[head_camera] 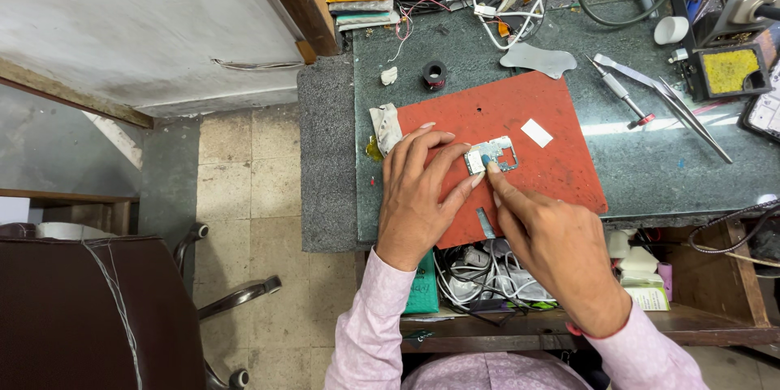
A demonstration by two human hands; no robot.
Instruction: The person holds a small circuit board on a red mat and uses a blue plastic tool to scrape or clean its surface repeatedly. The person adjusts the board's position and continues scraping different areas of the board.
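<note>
Small silver-green circuit board point(491, 155) lies mid red rubber mat point(561, 171), near the desk's front edge. Left hand point(418, 191) pins its left edge with flat fingers; right hand point(552, 248) presses one fingertip on top. Likely light, stiff, fragile: hold by the edges.

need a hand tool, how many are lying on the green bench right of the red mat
2: a screwdriver just beyond the mat's far right corner, and long tweezers beside it, farther right. More may hide in the clutter at the back.

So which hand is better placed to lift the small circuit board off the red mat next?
Probably the right hand: its fingertip already rests on the circuit board. The left hand lies flat on the red mat, fingertips steadying the board's left edge.
</note>
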